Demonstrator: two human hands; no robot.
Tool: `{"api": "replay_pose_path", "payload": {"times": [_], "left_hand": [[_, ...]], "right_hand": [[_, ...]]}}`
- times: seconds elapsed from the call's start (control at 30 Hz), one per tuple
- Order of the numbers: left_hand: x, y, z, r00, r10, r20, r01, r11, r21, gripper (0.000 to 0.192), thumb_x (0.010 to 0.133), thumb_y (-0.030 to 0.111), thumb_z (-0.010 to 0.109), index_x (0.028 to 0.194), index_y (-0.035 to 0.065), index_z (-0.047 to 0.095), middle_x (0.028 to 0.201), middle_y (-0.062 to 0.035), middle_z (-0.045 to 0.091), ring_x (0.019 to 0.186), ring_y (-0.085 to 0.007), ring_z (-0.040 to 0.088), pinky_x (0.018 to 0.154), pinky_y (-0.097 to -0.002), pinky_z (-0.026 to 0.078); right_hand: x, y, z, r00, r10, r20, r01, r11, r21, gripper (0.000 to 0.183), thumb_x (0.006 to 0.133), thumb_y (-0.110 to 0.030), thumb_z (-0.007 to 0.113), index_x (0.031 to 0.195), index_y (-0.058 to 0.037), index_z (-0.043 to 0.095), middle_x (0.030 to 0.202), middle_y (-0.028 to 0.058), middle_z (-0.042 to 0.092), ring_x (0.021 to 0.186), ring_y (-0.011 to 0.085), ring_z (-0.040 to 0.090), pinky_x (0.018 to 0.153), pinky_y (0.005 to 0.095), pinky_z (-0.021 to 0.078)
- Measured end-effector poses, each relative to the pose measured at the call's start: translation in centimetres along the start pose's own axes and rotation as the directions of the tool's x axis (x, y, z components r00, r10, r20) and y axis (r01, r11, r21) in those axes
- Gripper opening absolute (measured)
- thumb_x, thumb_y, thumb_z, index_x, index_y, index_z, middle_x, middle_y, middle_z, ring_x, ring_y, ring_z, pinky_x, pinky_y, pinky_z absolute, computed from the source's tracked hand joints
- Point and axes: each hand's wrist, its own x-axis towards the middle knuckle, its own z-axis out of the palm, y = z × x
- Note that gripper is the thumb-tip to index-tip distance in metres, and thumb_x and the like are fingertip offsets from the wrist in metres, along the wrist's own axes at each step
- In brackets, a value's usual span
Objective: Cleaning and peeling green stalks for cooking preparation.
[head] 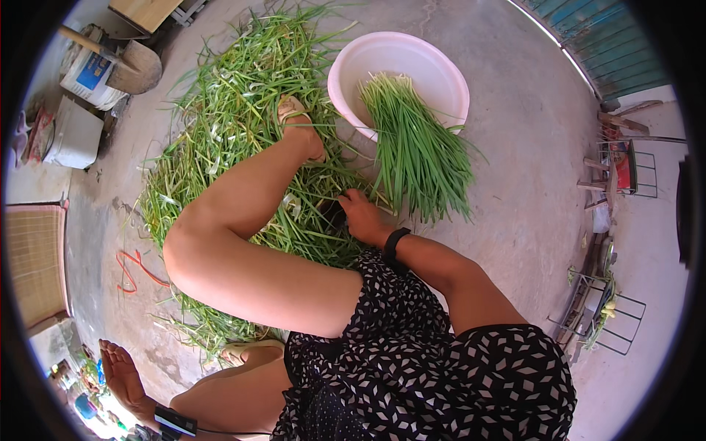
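Observation:
My right hand, with a dark band at its wrist, reaches to the near right edge of a large heap of loose chive-like leaves on the floor. Its fingers are bent beside a dark gap in the heap; whether they grip anything is hidden. My left hand is raised at the lower left, palm showing and fingers extended, with nothing in it. A bundle of long green chives lies over the rim of a pale pink plastic basin, pale ends inside and green tips hanging outside.
My bare leg crosses the heap, its sandalled foot among the leaves. At the upper left stand a shovel, a white bucket and a white container. An orange-red strap lies left. Wooden stools and metal racks line the right wall.

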Motion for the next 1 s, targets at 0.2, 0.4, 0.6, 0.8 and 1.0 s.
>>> {"api": "replay_pose_path", "payload": {"times": [0.2, 0.4, 0.6, 0.8, 1.0], "left_hand": [[0.6, -0.3, 0.8, 1.0, -0.001, -0.024, 0.0, 1.0, -0.023, 0.031, 0.097, 0.008, 0.037, 0.125, -0.0044, 0.044, 0.117, -0.0147, 0.054, 0.105, -0.0239, 0.053, 0.095, -0.0374, 0.042], [0.5, -0.5, 1.1, 1.0, 0.0, -0.003, -0.001, 1.0, -0.029, 0.032, 0.096, 0.008, 0.038, 0.125, -0.0047, 0.042, 0.117, -0.0141, 0.053, 0.105, -0.0235, 0.052, 0.095, -0.0374, 0.042], [0.4, -1.0, 1.9, 1.0, 0.016, -0.008, -0.017, 0.999, -0.034, 0.032, 0.096, 0.008, 0.038, 0.125, -0.0053, 0.041, 0.116, -0.0143, 0.052, 0.104, -0.023, 0.051, 0.096, -0.0372, 0.042], [0.2, -1.0, 2.0, 0.999, 0.026, -0.039, -0.028, 0.998, -0.047, 0.031, 0.097, 0.008, 0.037, 0.125, -0.0054, 0.041, 0.114, -0.0147, 0.052, 0.103, -0.0231, 0.051, 0.095, -0.0366, 0.042], [0.0, -1.1, 2.1, 0.996, 0.053, -0.076, -0.054, 0.998, -0.021, 0.031, 0.096, 0.007, 0.038, 0.124, -0.0057, 0.041, 0.113, -0.0155, 0.053, 0.102, -0.0235, 0.052, 0.095, -0.0365, 0.042]], "right_hand": [[0.5, 0.0, -0.3, 0.999, -0.039, -0.003, 0.038, 0.994, -0.103, 0.055, 0.065, 0.006, 0.062, 0.118, 0.0016, 0.048, 0.113, 0.0164, 0.046, 0.108, 0.0347, 0.043, 0.089, 0.0391, 0.0408], [0.5, 0.7, -1.0, 0.997, -0.075, 0.017, 0.076, 0.996, -0.056, 0.059, 0.064, 0.0, 0.068, 0.119, 0.0006, 0.047, 0.117, 0.0154, 0.045, 0.111, 0.0334, 0.042, 0.093, 0.04, 0.0375], [0.9, 1.0, -0.2, 0.984, -0.176, 0.036, 0.18, 0.965, -0.191, 0.063, 0.057, -0.009, 0.071, 0.115, 0.0003, 0.047, 0.115, 0.0145, 0.045, 0.113, 0.0317, 0.04, 0.096, 0.0424, 0.0315], [1.1, 1.0, -0.1, 0.974, -0.216, 0.062, 0.225, 0.954, -0.199, 0.063, 0.056, -0.013, 0.071, 0.112, 0.0014, 0.047, 0.111, 0.0148, 0.044, 0.111, 0.0314, 0.04, 0.097, 0.0424, 0.03], [1.6, 0.9, 0.0, 0.966, -0.185, 0.182, 0.226, 0.944, -0.239, 0.062, 0.057, -0.015, 0.072, 0.111, 0.0019, 0.048, 0.113, 0.0164, 0.043, 0.111, 0.0336, 0.04, 0.098, 0.0428, 0.0301]]}}
